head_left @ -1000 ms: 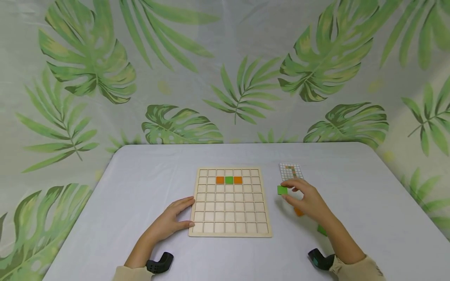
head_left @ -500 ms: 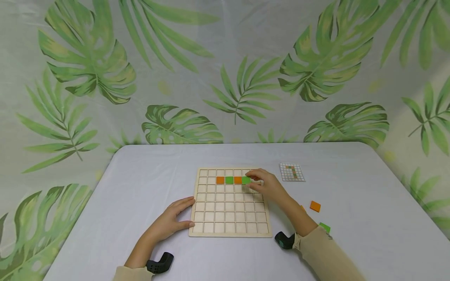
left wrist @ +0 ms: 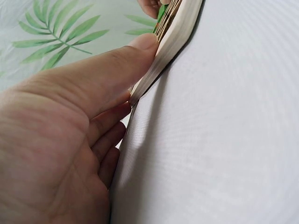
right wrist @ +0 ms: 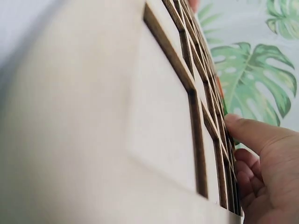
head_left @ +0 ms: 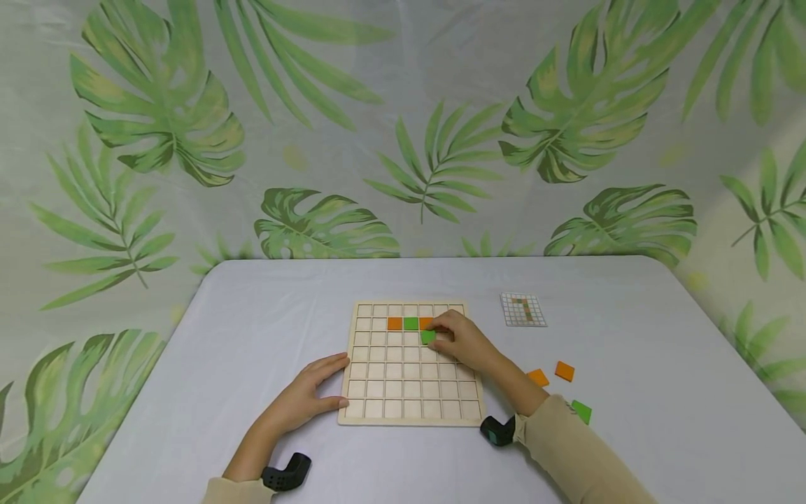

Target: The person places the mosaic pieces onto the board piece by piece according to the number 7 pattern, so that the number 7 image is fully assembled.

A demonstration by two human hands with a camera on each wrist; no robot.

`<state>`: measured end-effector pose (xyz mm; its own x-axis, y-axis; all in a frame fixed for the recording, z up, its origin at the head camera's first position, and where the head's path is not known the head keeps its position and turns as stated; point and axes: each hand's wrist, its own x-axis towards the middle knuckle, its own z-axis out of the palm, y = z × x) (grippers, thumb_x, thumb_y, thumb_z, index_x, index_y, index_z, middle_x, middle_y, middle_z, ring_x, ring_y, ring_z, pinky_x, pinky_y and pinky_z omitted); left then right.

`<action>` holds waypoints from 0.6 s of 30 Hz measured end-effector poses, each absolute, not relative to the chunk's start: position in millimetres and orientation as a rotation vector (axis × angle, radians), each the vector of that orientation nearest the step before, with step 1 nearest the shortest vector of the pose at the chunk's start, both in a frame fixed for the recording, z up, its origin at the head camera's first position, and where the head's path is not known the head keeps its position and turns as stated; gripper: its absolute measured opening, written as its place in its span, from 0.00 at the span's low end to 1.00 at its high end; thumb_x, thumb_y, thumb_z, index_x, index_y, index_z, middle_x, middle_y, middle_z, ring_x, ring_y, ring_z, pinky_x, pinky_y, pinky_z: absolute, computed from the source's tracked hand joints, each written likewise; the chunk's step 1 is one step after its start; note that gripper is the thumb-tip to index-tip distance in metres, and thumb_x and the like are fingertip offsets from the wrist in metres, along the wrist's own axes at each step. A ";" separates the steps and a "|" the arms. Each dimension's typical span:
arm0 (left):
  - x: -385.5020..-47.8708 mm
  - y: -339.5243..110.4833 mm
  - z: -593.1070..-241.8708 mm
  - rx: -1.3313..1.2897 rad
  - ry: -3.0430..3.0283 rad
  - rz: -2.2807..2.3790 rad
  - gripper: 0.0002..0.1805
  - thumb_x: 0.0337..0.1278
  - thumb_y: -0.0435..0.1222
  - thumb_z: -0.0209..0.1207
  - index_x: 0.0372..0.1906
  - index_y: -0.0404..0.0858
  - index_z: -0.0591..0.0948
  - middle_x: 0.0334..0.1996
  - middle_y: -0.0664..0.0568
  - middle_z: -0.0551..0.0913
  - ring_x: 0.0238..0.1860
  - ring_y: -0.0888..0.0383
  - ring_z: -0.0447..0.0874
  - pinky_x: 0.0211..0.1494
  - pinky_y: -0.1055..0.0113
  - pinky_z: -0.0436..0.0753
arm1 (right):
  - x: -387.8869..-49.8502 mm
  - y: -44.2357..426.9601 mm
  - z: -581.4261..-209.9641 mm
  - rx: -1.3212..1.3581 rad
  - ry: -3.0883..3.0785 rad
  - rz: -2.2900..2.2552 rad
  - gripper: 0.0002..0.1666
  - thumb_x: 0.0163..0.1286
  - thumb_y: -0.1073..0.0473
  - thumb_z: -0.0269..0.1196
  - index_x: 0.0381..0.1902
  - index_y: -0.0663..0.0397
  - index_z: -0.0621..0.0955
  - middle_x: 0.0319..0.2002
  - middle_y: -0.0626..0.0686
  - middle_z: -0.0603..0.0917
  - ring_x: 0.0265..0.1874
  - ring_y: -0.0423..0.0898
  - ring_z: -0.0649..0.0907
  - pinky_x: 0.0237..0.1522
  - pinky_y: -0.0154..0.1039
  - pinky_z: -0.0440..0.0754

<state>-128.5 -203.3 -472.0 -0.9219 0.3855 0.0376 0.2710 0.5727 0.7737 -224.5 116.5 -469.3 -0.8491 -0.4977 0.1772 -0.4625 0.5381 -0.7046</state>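
A square wooden grid board [head_left: 412, 422] lies on the white table. Orange [head_left: 394, 323], green [head_left: 411, 323] and orange tiles sit side by side in its second row from the top. Just below the right-hand orange one, my right hand [head_left: 467, 344] pinches a green tile [head_left: 427, 337] between thumb and fingers, at the board's surface. The fingers of my left hand [head_left: 305, 393] touch the board's left edge, fairly straight; in the left wrist view the thumb of the left hand [left wrist: 60, 107] rests on the board's edge [left wrist: 174, 50].
A small printed card [head_left: 523, 309] with a coloured grid pattern lies right of the board. Nearer the right forearm are orange tiles [head_left: 564, 371] [head_left: 538, 378] and a green tile [head_left: 582, 411], partly behind the sleeve. A leaf-patterned cloth [head_left: 441, 126] hangs behind the table.
My right hand has carried the green tile left from beside the card onto the board, first right of the row's orange tile, then below it. The left hand has not moved.
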 end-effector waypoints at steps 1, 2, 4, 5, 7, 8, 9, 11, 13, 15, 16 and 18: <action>-128.6 -203.3 -472.2 0.560 2.664 1.276 0.40 0.41 0.48 0.66 0.63 0.40 0.67 0.65 0.53 0.61 0.66 0.49 0.51 0.63 0.47 0.54 | -223.9 116.0 -469.0 -0.840 2.714 -1.225 0.17 0.55 0.58 0.67 0.44 0.52 0.80 0.42 0.47 0.74 0.43 0.43 0.74 0.46 0.39 0.73; -128.6 -203.3 -472.5 0.559 2.665 1.275 0.40 0.41 0.48 0.66 0.63 0.41 0.67 0.65 0.53 0.61 0.66 0.49 0.51 0.63 0.47 0.54 | -223.2 115.7 -468.6 -0.836 2.712 -1.224 0.17 0.55 0.58 0.67 0.44 0.52 0.81 0.42 0.47 0.74 0.43 0.43 0.74 0.47 0.40 0.73; -128.4 -203.5 -472.9 0.552 2.665 1.276 0.40 0.41 0.48 0.66 0.63 0.41 0.67 0.65 0.54 0.61 0.66 0.49 0.51 0.63 0.47 0.54 | -221.7 115.3 -467.2 -0.831 2.704 -1.226 0.18 0.54 0.58 0.67 0.45 0.53 0.81 0.43 0.48 0.73 0.44 0.45 0.73 0.48 0.43 0.72; -128.3 -203.5 -473.1 0.550 2.665 1.277 0.40 0.41 0.48 0.66 0.63 0.41 0.67 0.65 0.54 0.61 0.66 0.49 0.51 0.63 0.47 0.54 | -220.9 115.3 -466.3 -0.831 2.701 -1.221 0.19 0.54 0.57 0.67 0.45 0.53 0.80 0.43 0.48 0.73 0.44 0.45 0.73 0.49 0.43 0.72; -128.2 -203.4 -473.4 0.548 2.667 1.276 0.40 0.41 0.48 0.66 0.63 0.41 0.67 0.65 0.54 0.61 0.66 0.49 0.51 0.63 0.47 0.54 | -219.2 115.6 -463.6 -0.813 2.693 -1.225 0.21 0.54 0.56 0.67 0.47 0.53 0.80 0.44 0.49 0.74 0.45 0.45 0.73 0.49 0.43 0.72; -128.1 -203.3 -473.6 0.546 2.664 1.277 0.40 0.41 0.48 0.66 0.63 0.41 0.67 0.65 0.54 0.61 0.66 0.49 0.51 0.63 0.47 0.54 | -218.4 116.3 -462.0 -0.807 2.685 -1.234 0.22 0.55 0.56 0.67 0.48 0.54 0.79 0.44 0.49 0.74 0.46 0.45 0.73 0.49 0.43 0.72; -128.1 -203.2 -473.7 0.546 2.663 1.276 0.40 0.41 0.48 0.66 0.63 0.41 0.67 0.65 0.54 0.61 0.66 0.49 0.51 0.63 0.47 0.54 | -217.6 117.2 -460.0 -0.798 2.679 -1.245 0.23 0.55 0.56 0.67 0.50 0.54 0.78 0.45 0.50 0.74 0.45 0.45 0.73 0.49 0.42 0.72; -128.1 -203.0 -474.1 0.549 2.664 1.272 0.40 0.41 0.48 0.66 0.63 0.41 0.67 0.65 0.54 0.61 0.66 0.49 0.51 0.63 0.47 0.54 | -215.4 120.6 -454.9 -0.790 2.661 -1.276 0.26 0.55 0.55 0.67 0.52 0.55 0.76 0.46 0.52 0.75 0.46 0.46 0.74 0.48 0.42 0.73; -128.2 -202.9 -474.3 0.545 2.664 1.268 0.40 0.41 0.48 0.66 0.63 0.41 0.67 0.65 0.54 0.61 0.66 0.49 0.51 0.63 0.47 0.54 | -212.4 125.9 -448.4 -0.799 2.653 -1.297 0.28 0.56 0.55 0.66 0.54 0.57 0.74 0.48 0.54 0.75 0.47 0.49 0.74 0.49 0.43 0.73; -128.2 -203.1 -474.4 0.543 2.668 1.267 0.40 0.41 0.48 0.66 0.63 0.42 0.67 0.65 0.54 0.61 0.66 0.50 0.51 0.63 0.47 0.54 | -208.4 133.4 -441.6 -0.820 2.660 -1.296 0.30 0.56 0.54 0.66 0.55 0.57 0.73 0.50 0.55 0.75 0.48 0.52 0.74 0.49 0.46 0.72; -128.3 -203.2 -474.4 0.542 2.668 1.269 0.40 0.41 0.48 0.66 0.63 0.42 0.67 0.65 0.54 0.61 0.66 0.50 0.51 0.63 0.47 0.54 | -205.9 137.9 -438.2 -0.824 2.665 -1.293 0.30 0.56 0.53 0.66 0.56 0.56 0.73 0.51 0.54 0.74 0.49 0.53 0.73 0.50 0.47 0.72; -128.3 -203.4 -474.2 0.542 2.668 1.270 0.40 0.41 0.49 0.66 0.63 0.42 0.67 0.65 0.54 0.61 0.66 0.49 0.51 0.63 0.47 0.54 | -200.6 148.0 -432.7 -0.824 2.690 -1.273 0.31 0.55 0.52 0.66 0.57 0.54 0.72 0.52 0.53 0.74 0.50 0.55 0.73 0.50 0.49 0.72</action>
